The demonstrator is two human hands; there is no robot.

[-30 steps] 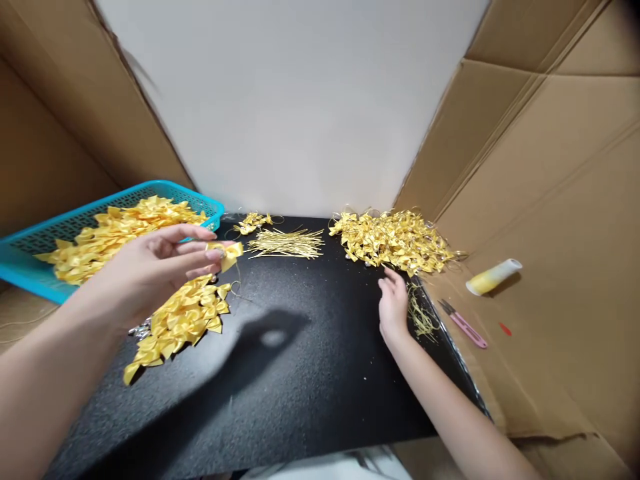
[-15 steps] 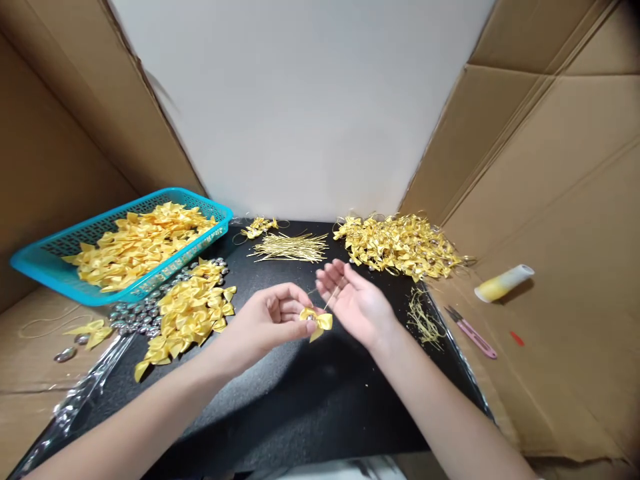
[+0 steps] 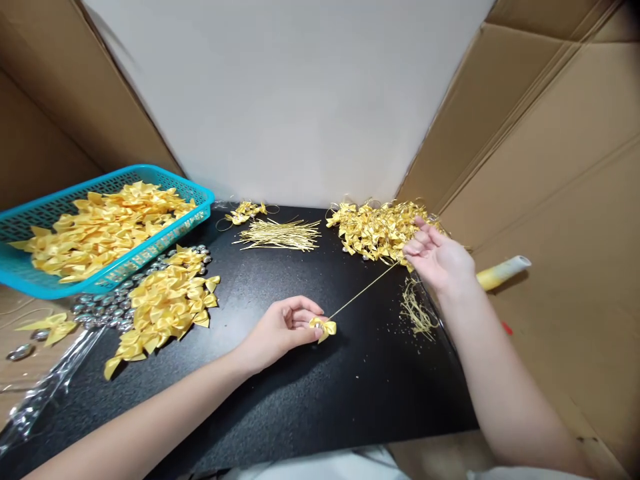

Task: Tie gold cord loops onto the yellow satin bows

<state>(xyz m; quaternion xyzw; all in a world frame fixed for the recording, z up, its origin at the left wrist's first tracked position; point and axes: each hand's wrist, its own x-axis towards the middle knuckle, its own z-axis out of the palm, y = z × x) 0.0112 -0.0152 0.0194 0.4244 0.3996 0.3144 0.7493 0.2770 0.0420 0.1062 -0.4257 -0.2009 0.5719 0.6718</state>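
Between the thumb and fingers of my left hand (image 3: 293, 330) is a yellow ribbon bow (image 3: 327, 327) with a shiny silver bead at its middle. A thin gold cord (image 3: 365, 288) runs taut from the bow up to the right. My right hand (image 3: 437, 257) pinches the far end of that cord, its palm turned up, in front of a heap of finished-looking bows with cord loops (image 3: 370, 230). Cut gold cords (image 3: 280, 235) lie in a bundle at the back middle of the black table (image 3: 300, 413).
At left stands a blue plastic basket (image 3: 187, 230) full of yellow bows. Beside it are silver beads (image 3: 103, 310) and a pile of loose bows (image 3: 163, 300). Cord scraps (image 3: 417, 310) lie at right, near a yellow-white tube (image 3: 503, 272). Cardboard walls (image 3: 550, 220) enclose the sides.
My right hand has moved up and right, away from the left, drawing the gold cord out straight. The left hand still holds the bow. The view has shifted slightly; the pink snips are now hidden.
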